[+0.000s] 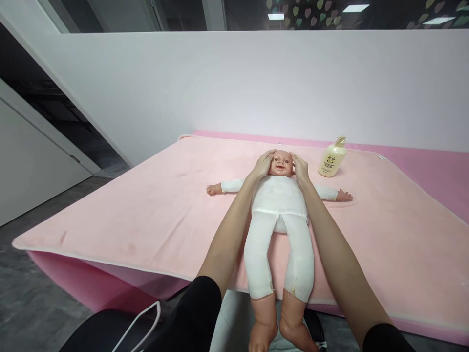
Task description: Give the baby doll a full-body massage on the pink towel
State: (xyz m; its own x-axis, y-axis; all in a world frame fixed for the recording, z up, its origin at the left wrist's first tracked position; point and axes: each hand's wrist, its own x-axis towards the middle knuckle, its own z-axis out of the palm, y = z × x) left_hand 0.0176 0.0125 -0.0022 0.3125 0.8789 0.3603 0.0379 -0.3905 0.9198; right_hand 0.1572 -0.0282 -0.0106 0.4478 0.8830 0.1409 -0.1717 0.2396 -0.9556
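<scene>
A baby doll (280,195) with a white cloth body lies on its back, its arms spread wide and its feet hanging past the near edge of the table. On one side of the doll's head, my left hand (263,164) rests with fingers stretched toward the crown. Against the other side lies my right hand (300,167), its fingers extended along the head. Both hands cup the head from the sides without closing round it. Under the doll is a pale pink blanket (146,205).
A yellow pump bottle (331,159) stands beyond the doll to the right. Behind the table rises a white wall (234,83). Brighter pink cloth (432,171) shows at the table's right side. A white cable (141,322) loops at the lower left, near the floor.
</scene>
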